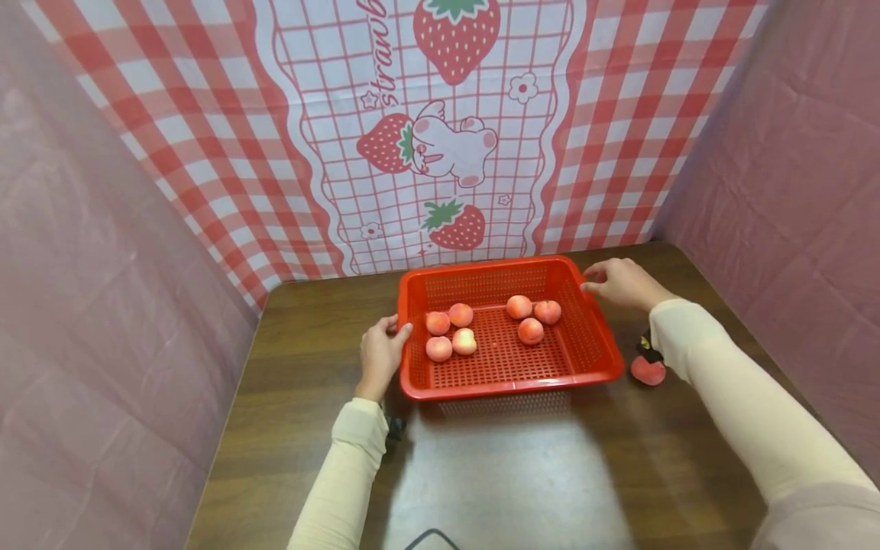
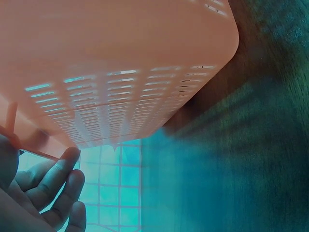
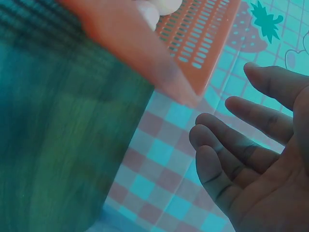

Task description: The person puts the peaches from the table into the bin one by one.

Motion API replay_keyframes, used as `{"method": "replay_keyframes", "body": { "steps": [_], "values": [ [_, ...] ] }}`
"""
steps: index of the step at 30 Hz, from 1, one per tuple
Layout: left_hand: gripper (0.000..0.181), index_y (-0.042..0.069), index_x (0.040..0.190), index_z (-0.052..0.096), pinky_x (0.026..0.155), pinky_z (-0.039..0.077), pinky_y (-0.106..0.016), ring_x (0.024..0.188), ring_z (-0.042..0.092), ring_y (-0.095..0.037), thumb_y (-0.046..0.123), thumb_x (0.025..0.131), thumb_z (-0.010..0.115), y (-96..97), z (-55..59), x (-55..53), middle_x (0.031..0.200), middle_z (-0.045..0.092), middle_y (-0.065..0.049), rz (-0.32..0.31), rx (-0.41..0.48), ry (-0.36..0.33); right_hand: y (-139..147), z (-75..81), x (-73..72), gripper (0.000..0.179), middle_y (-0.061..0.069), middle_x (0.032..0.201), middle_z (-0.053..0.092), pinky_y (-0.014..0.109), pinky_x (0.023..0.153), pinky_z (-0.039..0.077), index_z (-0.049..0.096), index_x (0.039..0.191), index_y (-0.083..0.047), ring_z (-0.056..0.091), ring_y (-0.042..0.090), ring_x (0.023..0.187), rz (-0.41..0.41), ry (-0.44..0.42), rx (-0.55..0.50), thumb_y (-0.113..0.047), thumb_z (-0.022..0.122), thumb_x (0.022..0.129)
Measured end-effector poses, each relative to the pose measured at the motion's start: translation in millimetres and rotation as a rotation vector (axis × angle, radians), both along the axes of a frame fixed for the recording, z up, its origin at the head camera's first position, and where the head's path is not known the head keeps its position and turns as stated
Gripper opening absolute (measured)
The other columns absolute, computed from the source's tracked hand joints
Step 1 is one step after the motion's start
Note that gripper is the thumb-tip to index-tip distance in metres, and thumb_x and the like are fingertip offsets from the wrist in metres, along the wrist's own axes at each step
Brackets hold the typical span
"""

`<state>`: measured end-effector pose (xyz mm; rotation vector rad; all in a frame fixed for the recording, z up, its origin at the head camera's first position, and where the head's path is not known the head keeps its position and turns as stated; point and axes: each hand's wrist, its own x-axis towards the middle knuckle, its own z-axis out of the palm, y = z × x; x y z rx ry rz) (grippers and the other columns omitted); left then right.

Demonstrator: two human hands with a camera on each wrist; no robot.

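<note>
A red plastic basket (image 1: 512,386) with slotted walls stands toward the back of the wooden table in the head view. Several peaches (image 1: 438,349) cluster in its left half, and three more peaches (image 1: 531,331) are grouped toward the right. At the left end, my left hand (image 1: 382,353) grips the rim, thumb on top and fingers curled underneath, as the left wrist view shows of the fingers (image 2: 58,181). My right hand (image 1: 622,283) is beside the right end of the rim. In the right wrist view its fingers (image 3: 241,140) are spread and apart from the basket.
Another peach (image 1: 648,372) lies on the table right of the basket, near my right wrist. Behind the table (image 1: 302,359) hangs a checked strawberry-print cloth (image 1: 227,160). Pink curtains (image 1: 791,168) flank both sides. A dark cable loop (image 1: 431,532) shows at the bottom edge.
</note>
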<state>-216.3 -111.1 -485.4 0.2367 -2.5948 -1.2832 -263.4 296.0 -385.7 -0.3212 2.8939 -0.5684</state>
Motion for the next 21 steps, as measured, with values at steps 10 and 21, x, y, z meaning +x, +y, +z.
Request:
{"method": "replay_keyframes", "body": {
  "steps": [10,21],
  "values": [
    [0.038,0.004,0.118,0.07,0.089,0.05,-0.046,0.098,0.069,-0.03,0.026,0.087,0.073,2.0,-3.8,3.3,0.106,0.075,-0.013,0.007,0.005,0.016,26.3,-10.3,8.0,0.044,0.027,0.105,0.069,0.052,0.079,0.052,0.062,0.12,0.007,0.066,0.037,0.093,0.003,0.016,0.011,-0.027,0.063,0.093],
    [0.039,0.005,0.118,0.069,0.09,0.05,-0.046,0.1,0.068,-0.031,0.028,0.087,0.072,0.9,-0.6,0.7,0.106,0.075,-0.013,0.007,-0.003,0.011,47.6,-17.6,18.7,0.047,0.028,0.107,0.069,0.053,0.081,0.052,0.061,0.119,0.009,0.066,0.038,0.094,-0.007,-0.045,0.04,-0.028,0.064,0.092]
  ]
}}
